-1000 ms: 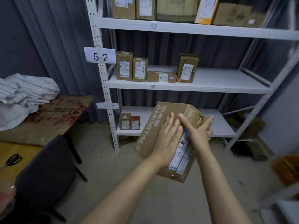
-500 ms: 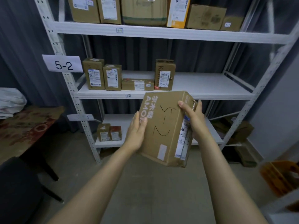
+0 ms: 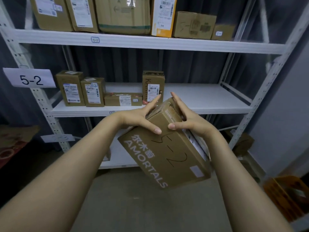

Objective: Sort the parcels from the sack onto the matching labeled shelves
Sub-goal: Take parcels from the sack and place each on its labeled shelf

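White shelf rack (image 3: 147,45) against dark curtain. Cardboard box (image 3: 167,153) marked 5-2 held tilted just before rack's middle shelf (image 3: 200,97), left hand (image 3: 138,118) and right hand (image 3: 189,121) clamped on its upper end, index fingers raised off. 5-2 sign (image 3: 30,77) on rack's left post.

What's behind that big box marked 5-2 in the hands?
Behind the 5-2 box show the bottom shelf and the middle shelf's edge. Whatever stands on the bottom shelf there is covered.

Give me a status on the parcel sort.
Done: four parcels already sit on the 5-2 shelf, more on the 5-1 shelf. In hand: left hand and right hand hold a box marked 5-2. Left: setting it on that shelf. The sack is out of view.
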